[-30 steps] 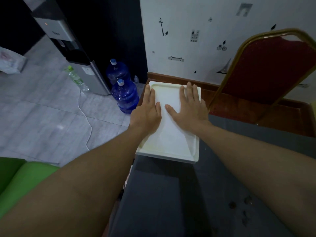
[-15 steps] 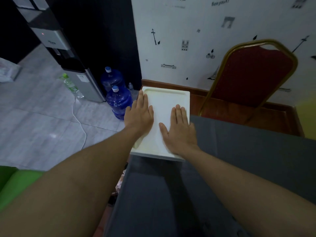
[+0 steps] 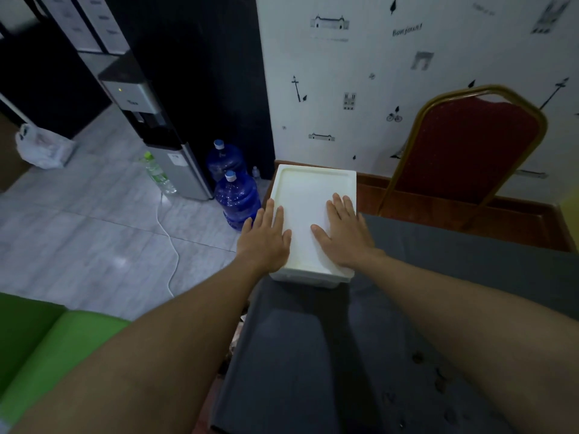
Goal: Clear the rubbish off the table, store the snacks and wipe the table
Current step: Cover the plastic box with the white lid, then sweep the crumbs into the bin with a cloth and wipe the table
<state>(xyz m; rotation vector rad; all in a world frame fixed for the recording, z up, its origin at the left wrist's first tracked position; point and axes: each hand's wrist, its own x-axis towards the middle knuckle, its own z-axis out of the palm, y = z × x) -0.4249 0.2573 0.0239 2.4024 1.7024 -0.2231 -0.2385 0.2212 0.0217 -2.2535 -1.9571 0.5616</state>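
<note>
Your left hand (image 3: 265, 242) and right hand (image 3: 347, 234) press flat, fingers straight, on the white box lid (image 3: 308, 211) beyond the dark bench (image 3: 313, 355).

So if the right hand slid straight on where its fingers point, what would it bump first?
Likely the right hand meets the raised far rim of the box lid, then the wall.
</note>
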